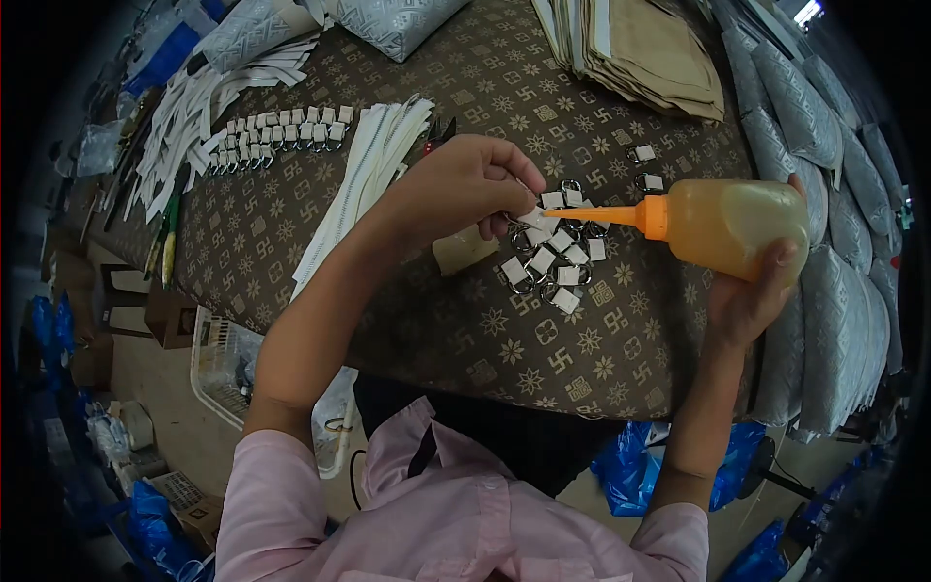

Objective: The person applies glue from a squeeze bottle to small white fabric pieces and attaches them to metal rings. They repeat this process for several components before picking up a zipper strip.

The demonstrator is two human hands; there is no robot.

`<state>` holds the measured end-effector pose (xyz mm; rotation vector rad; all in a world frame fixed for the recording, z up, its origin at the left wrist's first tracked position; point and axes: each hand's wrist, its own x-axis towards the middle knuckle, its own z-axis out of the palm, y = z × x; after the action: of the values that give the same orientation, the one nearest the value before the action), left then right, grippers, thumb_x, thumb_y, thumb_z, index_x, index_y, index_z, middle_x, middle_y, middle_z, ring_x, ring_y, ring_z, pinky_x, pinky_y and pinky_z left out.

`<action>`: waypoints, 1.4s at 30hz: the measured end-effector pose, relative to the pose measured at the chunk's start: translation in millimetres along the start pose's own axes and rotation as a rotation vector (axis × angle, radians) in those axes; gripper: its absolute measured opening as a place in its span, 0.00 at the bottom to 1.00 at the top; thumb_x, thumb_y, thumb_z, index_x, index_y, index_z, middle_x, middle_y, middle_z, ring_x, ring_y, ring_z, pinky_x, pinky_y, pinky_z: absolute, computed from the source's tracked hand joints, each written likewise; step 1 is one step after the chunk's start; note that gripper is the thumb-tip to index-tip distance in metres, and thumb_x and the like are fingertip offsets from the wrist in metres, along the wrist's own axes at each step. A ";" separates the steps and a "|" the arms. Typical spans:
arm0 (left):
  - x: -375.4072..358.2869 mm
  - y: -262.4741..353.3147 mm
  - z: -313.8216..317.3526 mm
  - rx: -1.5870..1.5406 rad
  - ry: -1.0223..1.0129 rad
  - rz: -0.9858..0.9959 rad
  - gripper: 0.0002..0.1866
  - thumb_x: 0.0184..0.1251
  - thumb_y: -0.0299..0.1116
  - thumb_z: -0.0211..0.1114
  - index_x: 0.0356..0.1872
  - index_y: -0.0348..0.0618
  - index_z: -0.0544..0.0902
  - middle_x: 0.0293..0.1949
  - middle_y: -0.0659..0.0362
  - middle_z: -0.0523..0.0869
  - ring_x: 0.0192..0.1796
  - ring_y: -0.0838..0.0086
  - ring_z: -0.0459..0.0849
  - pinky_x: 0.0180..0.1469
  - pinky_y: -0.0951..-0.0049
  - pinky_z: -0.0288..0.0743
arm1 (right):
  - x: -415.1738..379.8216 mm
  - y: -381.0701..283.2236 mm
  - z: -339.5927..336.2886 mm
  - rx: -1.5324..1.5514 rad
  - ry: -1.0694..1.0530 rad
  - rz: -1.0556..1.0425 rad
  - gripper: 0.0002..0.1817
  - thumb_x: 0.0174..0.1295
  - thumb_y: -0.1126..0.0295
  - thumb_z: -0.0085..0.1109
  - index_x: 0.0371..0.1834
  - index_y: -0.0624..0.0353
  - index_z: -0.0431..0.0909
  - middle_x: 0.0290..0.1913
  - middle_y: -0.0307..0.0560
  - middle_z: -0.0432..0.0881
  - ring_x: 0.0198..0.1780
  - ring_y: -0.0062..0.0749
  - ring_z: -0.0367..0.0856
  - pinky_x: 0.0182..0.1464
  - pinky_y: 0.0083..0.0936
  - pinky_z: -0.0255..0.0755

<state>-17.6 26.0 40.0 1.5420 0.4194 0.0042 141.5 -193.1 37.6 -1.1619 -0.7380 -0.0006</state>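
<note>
My right hand (756, 296) is wrapped round a squeeze bottle (732, 228) of amber, glue-like liquid, tipped on its side. Its long orange nozzle (601, 215) points left, the tip at a small white tab (531, 219) pinched in the fingers of my left hand (475, 189). Whether a metal ring hangs from this tab is hidden by my fingers. Just below the nozzle lies a loose pile of white tabs with metal D-rings (543, 260). A tan piece (464, 250) rests partly under my left hand.
Rows of similar ringed tabs (281, 134) and white zippers (373, 160) lie to the left on the patterned tablecloth (543, 359). Folded tan fabric (659, 58) sits at the back. Grey patterned pouches (834, 320) are stacked along the right edge. A white basket (218, 373) stands below.
</note>
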 end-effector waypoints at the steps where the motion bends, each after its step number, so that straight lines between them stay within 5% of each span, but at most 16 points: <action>1: 0.3 0.0 0.4 0.001 -0.001 0.000 0.10 0.53 0.25 0.60 0.37 0.33 0.77 0.23 0.61 0.79 0.21 0.83 0.76 0.24 0.83 0.69 | 0.2 -0.3 -0.2 0.000 0.001 0.000 0.39 0.60 0.51 0.55 0.65 0.68 0.54 0.52 0.50 0.70 0.54 0.33 0.72 0.58 0.29 0.65; 13: 1.6 -2.3 1.2 -0.019 -0.004 0.003 0.10 0.54 0.25 0.59 0.38 0.34 0.76 0.23 0.62 0.78 0.21 0.83 0.75 0.25 0.83 0.69 | -0.4 -1.2 1.5 -0.081 0.003 -0.028 0.38 0.60 0.52 0.54 0.64 0.71 0.56 0.56 0.53 0.68 0.55 0.33 0.71 0.58 0.29 0.65; 22: -1.4 4.2 2.0 -0.007 0.005 0.043 0.10 0.56 0.24 0.62 0.39 0.34 0.76 0.26 0.63 0.78 0.24 0.84 0.75 0.26 0.83 0.70 | 4.0 4.7 -3.2 0.151 -0.028 0.114 0.35 0.62 0.53 0.51 0.64 0.70 0.56 0.53 0.51 0.71 0.54 0.32 0.72 0.56 0.29 0.67; 31: -0.8 -4.1 13.3 0.642 0.293 0.673 0.06 0.55 0.21 0.62 0.35 0.36 0.76 0.32 0.58 0.78 0.32 0.75 0.79 0.34 0.76 0.73 | 17.7 15.2 -18.6 0.255 0.265 0.318 0.25 0.63 0.54 0.50 0.56 0.61 0.67 0.50 0.46 0.75 0.50 0.31 0.76 0.50 0.30 0.73; 33: 4.0 -10.9 14.4 0.730 0.340 0.972 0.06 0.53 0.19 0.62 0.31 0.37 0.74 0.34 0.55 0.77 0.33 0.69 0.80 0.35 0.74 0.74 | 17.3 14.0 -19.1 0.276 0.263 0.343 0.24 0.63 0.53 0.51 0.54 0.59 0.68 0.48 0.45 0.76 0.49 0.30 0.77 0.49 0.31 0.74; 42: 0.3 -8.7 19.5 0.819 0.386 1.078 0.07 0.50 0.19 0.63 0.29 0.39 0.74 0.35 0.56 0.78 0.35 0.67 0.80 0.35 0.72 0.75 | 16.8 13.1 -17.7 0.272 0.272 0.310 0.23 0.62 0.56 0.53 0.53 0.62 0.69 0.47 0.45 0.76 0.47 0.29 0.78 0.49 0.30 0.74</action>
<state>-14.4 6.9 31.0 2.4193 -0.2046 1.0938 168.6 -196.2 32.3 -0.9803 -0.3016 0.1924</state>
